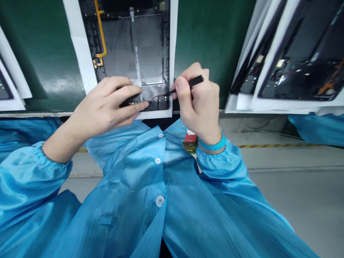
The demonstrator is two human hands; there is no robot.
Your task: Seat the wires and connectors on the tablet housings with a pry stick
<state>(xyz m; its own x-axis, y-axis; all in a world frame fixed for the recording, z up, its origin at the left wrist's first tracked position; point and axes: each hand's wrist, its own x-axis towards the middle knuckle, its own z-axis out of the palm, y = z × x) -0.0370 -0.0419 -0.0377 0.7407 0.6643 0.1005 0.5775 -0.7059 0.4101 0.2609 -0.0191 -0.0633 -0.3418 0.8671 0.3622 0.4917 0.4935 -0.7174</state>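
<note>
Green backboard point(45, 61) filled my remote view. The right hand point(197, 104) gripped a black pick point(196, 81) at a thin wire point(156, 97); the left hand point(104, 104) lay open, fingers extended, on the tablet point(126, 46) (fragile, I judged: hold its frame), which sat on white paper point(82, 53).

The head-worn camera looks forward and down from above the chest — a blue smock point(158, 200) fills the lower frame, the left hand point(104, 107) and right hand point(197, 104) sit close at centre, a green panel point(48, 61) runs along the upper left.
</note>
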